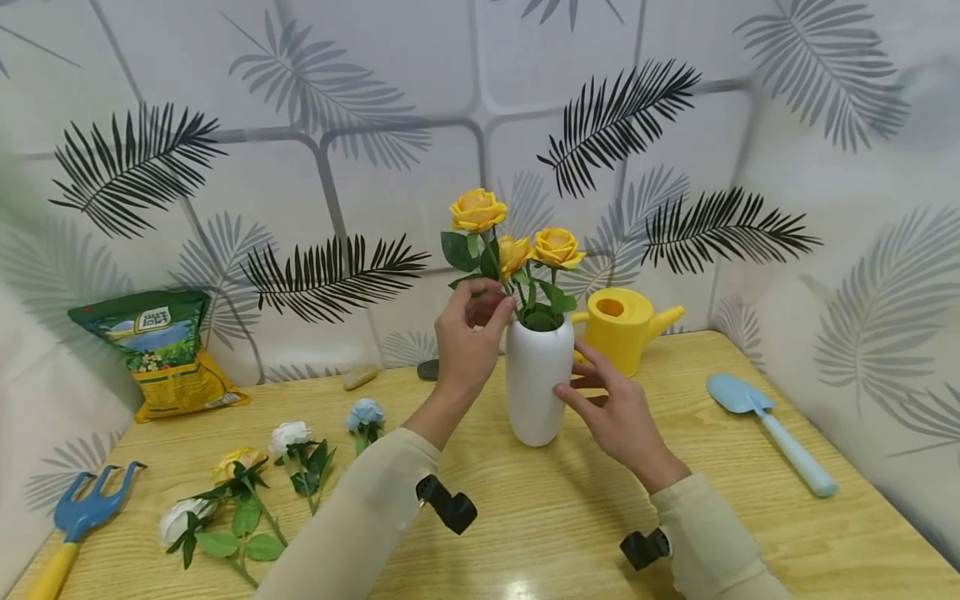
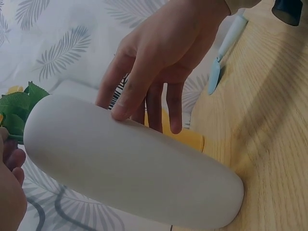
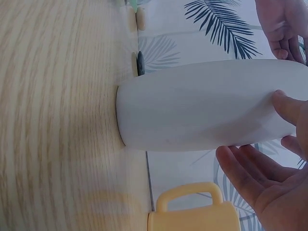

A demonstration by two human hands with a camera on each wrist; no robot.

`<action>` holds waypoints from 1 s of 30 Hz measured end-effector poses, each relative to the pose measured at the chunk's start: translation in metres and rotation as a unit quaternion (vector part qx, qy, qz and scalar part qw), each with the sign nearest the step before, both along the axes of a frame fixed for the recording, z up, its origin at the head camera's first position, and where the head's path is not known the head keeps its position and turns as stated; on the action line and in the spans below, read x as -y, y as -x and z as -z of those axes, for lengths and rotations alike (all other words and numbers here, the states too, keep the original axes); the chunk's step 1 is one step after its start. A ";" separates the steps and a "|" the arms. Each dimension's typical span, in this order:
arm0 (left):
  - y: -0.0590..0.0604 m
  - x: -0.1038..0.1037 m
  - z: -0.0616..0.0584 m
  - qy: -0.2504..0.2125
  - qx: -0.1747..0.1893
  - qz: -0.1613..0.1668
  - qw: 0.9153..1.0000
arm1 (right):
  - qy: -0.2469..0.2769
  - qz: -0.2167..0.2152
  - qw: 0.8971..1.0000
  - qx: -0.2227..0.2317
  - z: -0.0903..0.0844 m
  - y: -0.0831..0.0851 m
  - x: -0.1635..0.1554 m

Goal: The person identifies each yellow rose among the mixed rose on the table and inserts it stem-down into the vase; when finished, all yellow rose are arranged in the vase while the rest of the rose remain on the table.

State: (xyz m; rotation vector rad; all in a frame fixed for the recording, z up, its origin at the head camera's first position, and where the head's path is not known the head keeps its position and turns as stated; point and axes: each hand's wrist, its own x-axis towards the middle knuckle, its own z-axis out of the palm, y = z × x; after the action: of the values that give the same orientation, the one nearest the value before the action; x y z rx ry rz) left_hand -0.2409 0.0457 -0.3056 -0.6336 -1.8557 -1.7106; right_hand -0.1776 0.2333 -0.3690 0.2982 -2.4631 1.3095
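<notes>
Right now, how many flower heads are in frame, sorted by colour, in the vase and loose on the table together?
Yellow roses: 4, three in the white ceramic vase (tallest, middle, right) and one loose on the wooden table
White roses: 2 ()
Pale blue roses: 1
Total: 7

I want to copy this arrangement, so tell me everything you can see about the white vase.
The white vase is a tall, smooth, matte oval form, ceramic by its look, standing upright on the wooden table. Three yellow roses with green leaves rise from its narrow mouth. The right hand touches its side with straight fingers; the left hand pinches a stem at the rim. A yellow watering can stands behind it.
</notes>
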 end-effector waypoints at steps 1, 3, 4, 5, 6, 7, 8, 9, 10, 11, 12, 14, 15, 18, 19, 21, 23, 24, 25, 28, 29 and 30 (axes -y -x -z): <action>0.000 0.000 0.000 0.001 0.001 -0.001 1.000 | 0.000 0.000 1.000 0.000 0.000 0.000 0.000; 0.000 -0.001 0.001 0.006 0.003 -0.003 1.000 | 0.000 -0.002 1.000 0.001 -0.001 0.000 0.000; -0.001 -0.001 0.001 0.009 0.004 -0.003 1.000 | 0.001 -0.003 1.000 0.001 -0.001 0.000 0.000; -0.001 -0.001 0.001 0.013 0.005 -0.003 1.000 | 0.000 -0.004 1.000 0.000 -0.001 0.000 0.000; -0.001 -0.001 0.002 0.016 0.005 -0.001 1.000 | 0.000 -0.004 1.000 0.000 -0.001 0.000 0.000; -0.001 0.000 0.003 0.022 0.005 0.000 1.000 | 0.001 -0.004 1.000 -0.001 -0.001 0.000 0.000; -0.002 0.000 0.003 0.026 0.005 0.002 1.000 | 0.001 -0.004 1.000 -0.001 -0.001 0.000 0.000; -0.002 0.000 0.004 0.031 0.005 0.004 1.000 | 0.001 -0.003 1.000 -0.001 -0.001 0.000 0.000; -0.002 0.001 0.004 0.033 0.005 0.006 0.999 | 0.001 -0.002 1.000 -0.001 -0.001 0.000 0.000; -0.002 0.001 0.005 0.036 0.006 0.007 0.999 | 0.001 -0.002 1.000 -0.001 -0.001 0.000 0.000; -0.002 0.001 0.006 0.037 0.008 0.008 0.999 | 0.002 -0.001 1.000 -0.001 -0.001 0.000 0.000; -0.003 0.001 0.007 0.033 0.010 0.010 0.999 | 0.002 -0.001 1.000 -0.001 -0.001 0.000 0.000; -0.003 0.002 0.007 0.030 0.012 0.010 0.999 | 0.001 -0.001 1.000 0.000 0.000 0.000 0.000; -0.003 0.001 0.007 0.018 0.019 0.007 1.000 | -0.001 -0.001 1.000 0.001 -0.001 0.000 -0.001; -0.003 0.000 0.007 0.013 0.022 0.006 1.000 | -0.001 -0.001 1.000 0.001 -0.001 0.000 -0.001; -0.003 -0.002 0.007 0.002 0.030 0.004 1.000 | -0.001 0.000 1.000 0.001 -0.001 0.000 -0.001; -0.003 -0.004 0.008 -0.006 0.039 0.002 0.999 | 0.001 0.000 1.000 -0.002 -0.001 0.000 -0.001; -0.003 -0.005 0.008 -0.008 0.043 0.000 0.999 | 0.003 0.000 1.000 -0.003 -0.001 0.000 -0.001; -0.003 -0.005 0.009 -0.009 0.046 -0.001 0.999 | 0.003 0.000 1.000 -0.004 -0.001 0.000 -0.001; -0.004 -0.006 0.012 -0.003 0.052 -0.013 0.999 | 0.004 -0.001 1.000 -0.005 0.000 0.000 -0.001; -0.004 -0.007 0.012 0.001 0.053 -0.017 0.998 | 0.004 -0.001 1.000 -0.005 0.000 0.000 -0.001; -0.004 -0.007 0.013 0.004 0.054 -0.020 0.998 | 0.004 -0.001 1.000 -0.005 0.000 0.000 -0.001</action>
State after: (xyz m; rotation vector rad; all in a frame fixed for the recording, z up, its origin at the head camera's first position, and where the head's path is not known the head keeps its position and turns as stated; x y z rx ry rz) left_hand -0.2366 0.0523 -0.3187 -0.5134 -1.9363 -1.7442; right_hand -0.1779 0.2343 -0.3687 0.3050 -2.4507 1.3145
